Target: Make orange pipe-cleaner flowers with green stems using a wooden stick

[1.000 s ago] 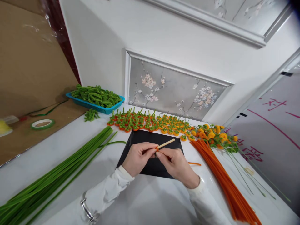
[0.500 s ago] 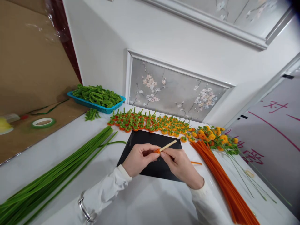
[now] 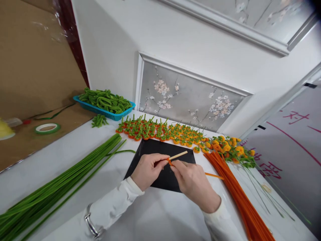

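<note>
Two hands meet over the black mat (image 3: 152,150). Your left hand (image 3: 147,169) pinches the near end of a thin wooden stick (image 3: 178,155), and your right hand (image 3: 192,182) presses its fingertips together on an orange pipe cleaner (image 3: 213,175) right at that end. The stick's long axis runs from your fingers up and to the right, free end aimed at the wall. It is pale, bare wood with a small orange coil at the pinched end (the exact wrap is hidden by your fingers). The pipe cleaner's tail trails right, out from under your right hand toward the bundle of orange pipe cleaners (image 3: 240,201). Far left, a blue basket (image 3: 114,117) holds a heap of bent green pipe cleaner pieces (image 3: 106,100).
</note>
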Demonstrator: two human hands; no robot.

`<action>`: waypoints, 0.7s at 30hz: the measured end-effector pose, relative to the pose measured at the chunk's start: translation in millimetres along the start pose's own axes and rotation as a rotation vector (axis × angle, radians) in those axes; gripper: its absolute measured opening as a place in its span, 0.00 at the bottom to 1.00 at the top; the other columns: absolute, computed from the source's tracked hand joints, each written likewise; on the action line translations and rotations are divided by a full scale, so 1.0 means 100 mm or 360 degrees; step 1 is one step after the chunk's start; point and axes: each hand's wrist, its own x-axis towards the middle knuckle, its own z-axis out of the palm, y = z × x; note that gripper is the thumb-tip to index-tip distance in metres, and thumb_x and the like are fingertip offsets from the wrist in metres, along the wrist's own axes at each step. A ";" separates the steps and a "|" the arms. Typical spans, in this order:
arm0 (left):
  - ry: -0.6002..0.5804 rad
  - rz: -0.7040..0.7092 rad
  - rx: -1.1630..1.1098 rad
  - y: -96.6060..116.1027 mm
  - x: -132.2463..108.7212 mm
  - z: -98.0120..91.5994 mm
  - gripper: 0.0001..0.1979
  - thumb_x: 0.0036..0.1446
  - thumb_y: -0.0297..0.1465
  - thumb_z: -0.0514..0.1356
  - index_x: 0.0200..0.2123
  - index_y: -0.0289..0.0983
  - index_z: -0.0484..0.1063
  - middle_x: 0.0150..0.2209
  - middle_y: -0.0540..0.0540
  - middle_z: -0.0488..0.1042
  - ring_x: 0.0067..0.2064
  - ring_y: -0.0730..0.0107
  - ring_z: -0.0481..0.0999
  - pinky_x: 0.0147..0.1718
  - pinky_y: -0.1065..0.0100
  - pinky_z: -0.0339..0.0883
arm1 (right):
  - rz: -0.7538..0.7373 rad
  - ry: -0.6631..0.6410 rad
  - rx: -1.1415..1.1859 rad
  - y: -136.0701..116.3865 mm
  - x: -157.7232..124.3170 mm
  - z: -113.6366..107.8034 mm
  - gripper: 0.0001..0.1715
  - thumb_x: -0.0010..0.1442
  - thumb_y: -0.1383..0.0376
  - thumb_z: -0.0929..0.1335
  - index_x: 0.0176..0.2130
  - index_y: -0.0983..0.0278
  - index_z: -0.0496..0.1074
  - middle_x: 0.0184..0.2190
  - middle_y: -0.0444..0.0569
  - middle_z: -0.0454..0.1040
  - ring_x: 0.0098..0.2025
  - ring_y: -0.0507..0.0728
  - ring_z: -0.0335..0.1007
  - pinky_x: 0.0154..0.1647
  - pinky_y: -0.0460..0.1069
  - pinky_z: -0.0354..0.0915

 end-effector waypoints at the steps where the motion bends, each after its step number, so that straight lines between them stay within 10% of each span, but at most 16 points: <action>1: -0.0006 0.0038 0.0056 0.00 0.00 0.00 0.11 0.56 0.26 0.56 0.39 0.33 0.77 0.32 0.44 0.79 0.29 0.70 0.75 0.30 0.71 0.68 | -0.0031 0.0018 -0.0077 -0.01 -0.01 0.00 0.11 0.64 0.67 0.58 0.33 0.63 0.65 0.22 0.43 0.69 0.20 0.51 0.61 0.23 0.48 0.43; 12: -0.0200 0.0176 0.0321 0.00 0.01 -0.07 0.11 0.57 0.29 0.56 0.36 0.41 0.79 0.29 0.49 0.80 0.27 0.68 0.75 0.25 0.72 0.61 | -0.0136 0.0233 -0.0367 -0.03 0.08 0.00 0.14 0.64 0.69 0.59 0.30 0.63 0.69 0.21 0.45 0.66 0.23 0.51 0.60 0.27 0.49 0.47; 21: -0.0352 0.0158 0.0278 0.02 0.01 -0.11 0.10 0.55 0.28 0.57 0.32 0.40 0.79 0.25 0.50 0.78 0.25 0.71 0.72 0.24 0.74 0.58 | 0.0069 -0.0143 0.0241 0.12 0.26 -0.15 0.09 0.59 0.66 0.66 0.28 0.61 0.74 0.26 0.43 0.72 0.27 0.50 0.65 0.26 0.45 0.51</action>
